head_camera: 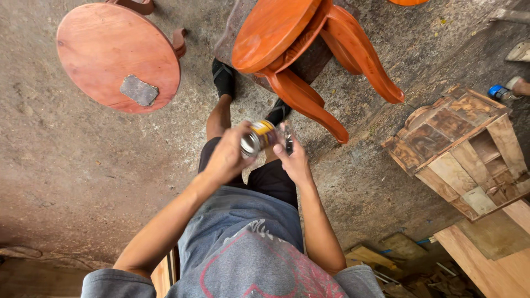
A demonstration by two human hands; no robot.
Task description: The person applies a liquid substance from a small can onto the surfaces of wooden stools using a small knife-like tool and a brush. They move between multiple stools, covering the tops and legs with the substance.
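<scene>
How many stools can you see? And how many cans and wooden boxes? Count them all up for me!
Round wooden stools: 2, the pale stool and the shiny orange stool
Small cans: 1, the can gripped by the left hand, with the right hand at its end
Wooden boxes: 1, the wooden box
Total: 4

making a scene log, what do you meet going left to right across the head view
round reddish wooden stool top with a grey patch → left hand → small yellow-labelled metal can → right hand → unfinished carved wooden cabinet
</scene>
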